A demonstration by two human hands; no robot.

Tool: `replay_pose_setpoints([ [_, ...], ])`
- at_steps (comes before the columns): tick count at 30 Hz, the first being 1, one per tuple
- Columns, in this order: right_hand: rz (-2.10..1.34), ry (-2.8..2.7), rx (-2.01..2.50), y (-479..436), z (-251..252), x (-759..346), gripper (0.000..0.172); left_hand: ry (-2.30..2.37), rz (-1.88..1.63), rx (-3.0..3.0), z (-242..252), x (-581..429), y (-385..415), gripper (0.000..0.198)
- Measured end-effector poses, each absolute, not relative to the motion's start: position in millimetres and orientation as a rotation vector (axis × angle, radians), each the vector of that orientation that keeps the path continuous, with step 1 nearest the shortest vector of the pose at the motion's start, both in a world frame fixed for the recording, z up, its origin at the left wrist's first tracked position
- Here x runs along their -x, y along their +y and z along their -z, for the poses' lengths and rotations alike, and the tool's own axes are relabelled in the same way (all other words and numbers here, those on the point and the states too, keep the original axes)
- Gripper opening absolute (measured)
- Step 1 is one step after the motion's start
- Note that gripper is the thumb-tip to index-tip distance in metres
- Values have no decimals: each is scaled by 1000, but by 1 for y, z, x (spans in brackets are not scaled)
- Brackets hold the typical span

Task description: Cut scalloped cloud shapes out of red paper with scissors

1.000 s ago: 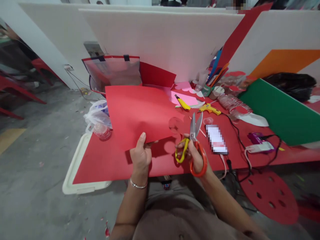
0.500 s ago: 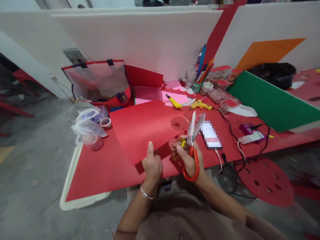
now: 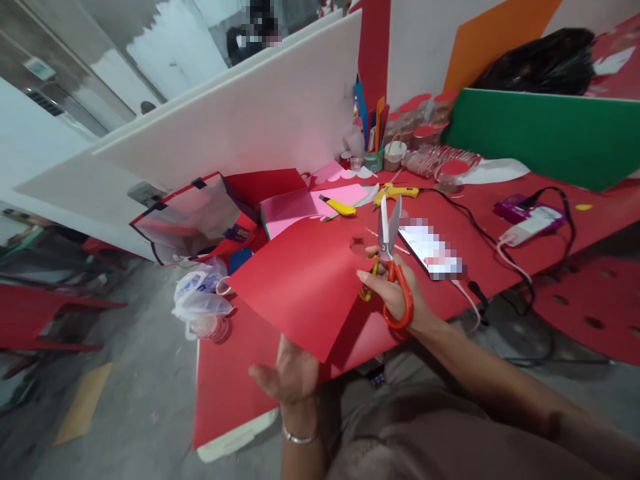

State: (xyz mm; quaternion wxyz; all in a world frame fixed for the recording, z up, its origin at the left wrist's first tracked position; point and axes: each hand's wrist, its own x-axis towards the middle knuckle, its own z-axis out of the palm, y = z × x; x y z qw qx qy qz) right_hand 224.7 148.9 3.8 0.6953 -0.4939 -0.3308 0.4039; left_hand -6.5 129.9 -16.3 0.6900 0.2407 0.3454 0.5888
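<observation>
In my right hand [image 3: 393,290] is a pair of scissors [image 3: 403,303] with a red-orange handle, blades pointing away from me and spread apart. A yellow loop [image 3: 367,292] shows by the fingers; I cannot tell whether it belongs to the scissors. A slightly curved sheet of red paper [image 3: 300,280] is tilted above the red-covered table [image 3: 235,387]. Under its near edge my left hand [image 3: 293,373] is palm up, thumb stretched away from the sheet, its fingertips partly hidden by the paper. Beyond the sheet lie a yellow utility knife [image 3: 341,206] and a yellow glue gun [image 3: 400,191].
A phone [image 3: 431,250] with a cable lies right of the scissors, near a purple power strip [image 3: 517,212]. Plastic bags [image 3: 200,293] and a tote bag [image 3: 195,223] are at the left. A white board [image 3: 240,113] and a green board [image 3: 540,137] stand behind.
My left hand has turned from a raised thumb over closed fingers to palm up beneath the sheet. The sheet's near corner has swung right. The view has turned; the scissors stay in my right hand.
</observation>
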Motion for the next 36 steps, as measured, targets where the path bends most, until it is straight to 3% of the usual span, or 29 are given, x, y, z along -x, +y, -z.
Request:
replay_pose_setpoints([
  [4, -944, -860, 1161, 150, -5, -223, 48, 1024, -1333, -637, 11, 12, 141, 64],
  [9, -1105, -765, 988, 148, -2, -209, 55, 1178, -1462, -626, 9, 12, 140, 71],
  [15, -1268, -768, 960, 119, 22, -189, 56, 1138, -1672, -693, 13, 28, 128, 51],
  [20, -1299, -953, 958, 102, 32, -178, 58, 1085, -1630, -596, 13, 22, 140, 64],
  [30, -1290, -1162, 971, 104, 31, -165, 70, 1196, -1844, -578, 11, 16, 130, 59],
  [36, -1231, -1290, 1052, 119, 5, -151, 70, 1377, -1768, -622, 6, 5, 112, 39],
])
